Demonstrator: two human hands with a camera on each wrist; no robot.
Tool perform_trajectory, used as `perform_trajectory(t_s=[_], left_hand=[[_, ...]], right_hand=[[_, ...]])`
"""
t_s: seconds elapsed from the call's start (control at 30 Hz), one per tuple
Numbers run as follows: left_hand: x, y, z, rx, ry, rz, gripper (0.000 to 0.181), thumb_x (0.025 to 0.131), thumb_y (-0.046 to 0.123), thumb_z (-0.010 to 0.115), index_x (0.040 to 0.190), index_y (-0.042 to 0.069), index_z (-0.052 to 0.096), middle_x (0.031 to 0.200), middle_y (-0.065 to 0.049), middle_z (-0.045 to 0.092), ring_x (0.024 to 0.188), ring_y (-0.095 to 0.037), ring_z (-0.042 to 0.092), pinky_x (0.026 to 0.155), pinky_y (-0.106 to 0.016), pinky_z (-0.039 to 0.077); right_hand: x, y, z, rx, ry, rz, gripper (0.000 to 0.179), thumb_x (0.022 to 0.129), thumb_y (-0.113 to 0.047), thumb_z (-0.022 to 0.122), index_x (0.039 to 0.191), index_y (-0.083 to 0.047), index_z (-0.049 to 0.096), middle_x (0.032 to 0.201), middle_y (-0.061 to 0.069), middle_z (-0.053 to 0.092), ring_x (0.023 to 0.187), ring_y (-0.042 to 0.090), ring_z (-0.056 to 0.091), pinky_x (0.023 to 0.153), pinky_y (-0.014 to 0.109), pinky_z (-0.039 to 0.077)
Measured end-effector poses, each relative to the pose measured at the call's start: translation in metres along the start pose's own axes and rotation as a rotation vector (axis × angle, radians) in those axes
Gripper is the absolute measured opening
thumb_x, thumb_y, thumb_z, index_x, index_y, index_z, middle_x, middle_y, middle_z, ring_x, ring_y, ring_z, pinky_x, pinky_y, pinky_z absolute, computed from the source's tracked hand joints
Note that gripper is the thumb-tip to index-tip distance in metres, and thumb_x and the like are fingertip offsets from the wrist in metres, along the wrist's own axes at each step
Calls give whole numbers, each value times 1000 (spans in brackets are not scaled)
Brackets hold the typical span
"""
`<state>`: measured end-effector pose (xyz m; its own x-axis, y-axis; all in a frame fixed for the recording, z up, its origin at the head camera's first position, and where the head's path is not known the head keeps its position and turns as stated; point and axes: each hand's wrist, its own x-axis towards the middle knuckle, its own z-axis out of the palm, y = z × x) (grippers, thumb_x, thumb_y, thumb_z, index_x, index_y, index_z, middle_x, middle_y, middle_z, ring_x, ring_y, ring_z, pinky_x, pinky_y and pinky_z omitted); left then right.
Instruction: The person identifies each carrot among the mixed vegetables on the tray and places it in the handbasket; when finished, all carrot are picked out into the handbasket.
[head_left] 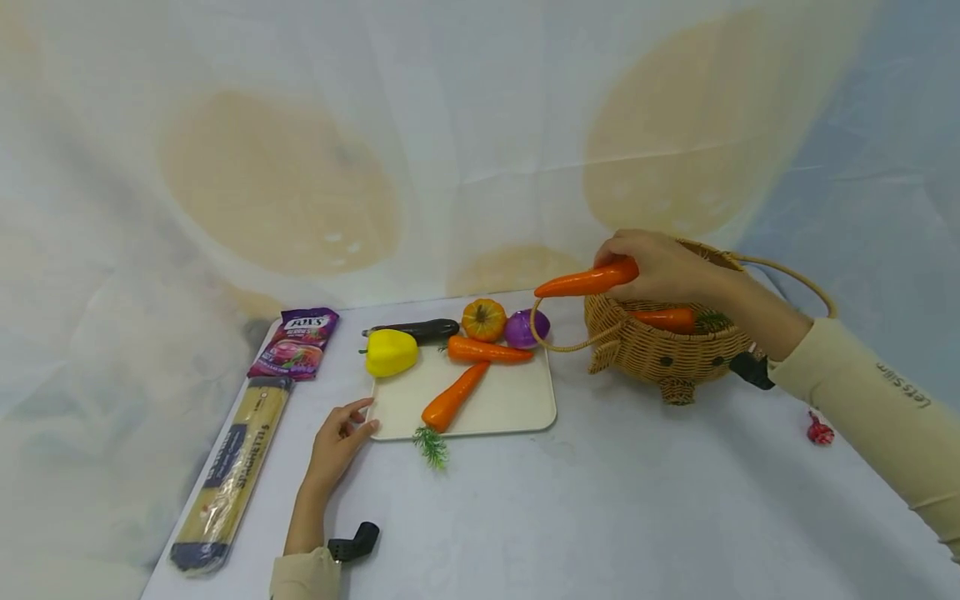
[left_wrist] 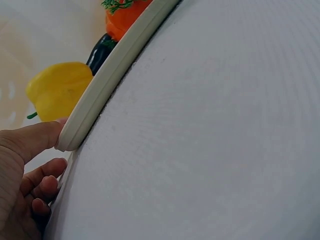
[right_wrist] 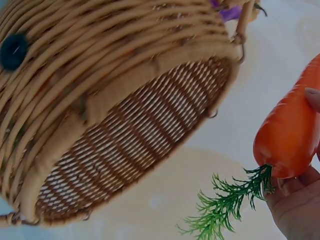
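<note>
My right hand (head_left: 660, 265) grips an orange carrot (head_left: 581, 282) above the left side of a wicker basket (head_left: 637, 350). In the right wrist view the leafy green top (right_wrist: 227, 202) of this carrot hangs beside the basket's opening. Another carrot (head_left: 667, 320) lies in the basket. At the near left corner of a cream tray (head_left: 510, 408), my left hand (head_left: 337, 437) holds the rim, thumb over it in the left wrist view. On the tray are two carrots, one with its leaves over the front edge, a yellow bell pepper (head_left: 392, 353), an eggplant (head_left: 431, 331), a small pumpkin (head_left: 483, 321) and a purple onion (head_left: 519, 330).
Left of the tray lie a purple snack bag (head_left: 296, 343) and a long spaghetti pack (head_left: 232, 475). A small red object (head_left: 820, 430) is at the right, past the basket. The basket's loop handle (head_left: 566, 347) reaches over the tray's right edge. Behind hangs a patterned cloth (head_left: 480, 150).
</note>
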<state>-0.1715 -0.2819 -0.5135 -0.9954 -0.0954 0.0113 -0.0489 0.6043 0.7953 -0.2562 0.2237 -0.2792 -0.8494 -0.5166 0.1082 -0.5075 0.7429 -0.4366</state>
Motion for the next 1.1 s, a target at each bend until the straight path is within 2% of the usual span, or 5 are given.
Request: perform_trajectory(t_s=[0.17,0.4,0.7,0.93,1.1], left_hand=[[0,-1,0,-4,0,-1,41,93,27,70,133,19,63,105,-7,53,85,-18,42,74,-27,34],[0,3,4,-13,-4,3,41,94,28,69,133,19,63,107,-8,53,84,-16,41,74,-26,33],[-3,0,1,-2,-2,11,41,93,29,70,132,19,63,105,-6,52,86,-18,42,73,-26,34],[-4,0,0,10,-9,2,42,94,32,69,134,19,62,106,-6,52,87,-17,41,74,-26,34],[-5,0,-1,18,-17,-10,42,94,32,68,134,20,62,107,-7,52,87,-17,41,74,-26,33]], right_hand=[[-2,15,-9,-8,6,0,30,82,-3,72,111,-6,69,106,8,63,92,24,57,84,44,44],[-8,36,-22,9,3,58,32,82,-3,75,114,-2,66,117,16,63,101,30,58,89,50,45],[-13,61,-30,-49,-21,107,34,82,-6,76,113,-1,65,122,21,60,101,34,58,87,53,44],[-17,71,-37,-135,-53,118,31,80,-6,75,109,-2,66,114,21,62,93,31,58,81,50,44],[-18,76,-39,-150,-80,147,30,80,-7,76,107,-1,66,107,19,63,87,28,56,75,45,44]])
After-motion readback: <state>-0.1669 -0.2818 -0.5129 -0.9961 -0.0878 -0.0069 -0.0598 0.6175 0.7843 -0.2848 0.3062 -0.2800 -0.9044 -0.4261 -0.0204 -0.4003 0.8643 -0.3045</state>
